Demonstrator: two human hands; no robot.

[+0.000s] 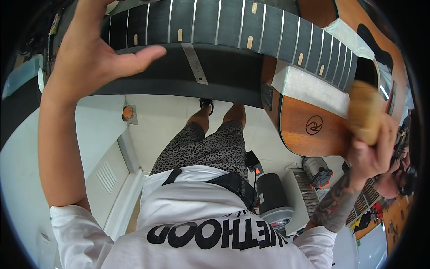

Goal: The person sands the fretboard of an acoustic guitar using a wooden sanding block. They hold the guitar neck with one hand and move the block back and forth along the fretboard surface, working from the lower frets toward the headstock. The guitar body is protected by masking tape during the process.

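Observation:
An acoustic guitar lies across a black workbench [224, 74], its brown body [304, 130] at the right and its dark fretboard [224, 22] running left. White paper masking [309, 85] covers the body beside the fretboard's end. My left hand [96, 49] hovers over the left part of the neck, fingers spread, holding nothing. My right hand [374, 150] grips a blurred tan wooden block or brush [365, 112] against the guitar body at the masking's right edge. A flat metal ruler [195, 62] lies on the bench just below the neck.
Below the bench are my patterned shorts, a pale tiled floor and a white cabinet [103, 175] at the left. A dark cylindrical canister [273, 197] and a grey and orange power tool [319, 172] stand at the right. A small orange object [128, 112] sits near the bench leg.

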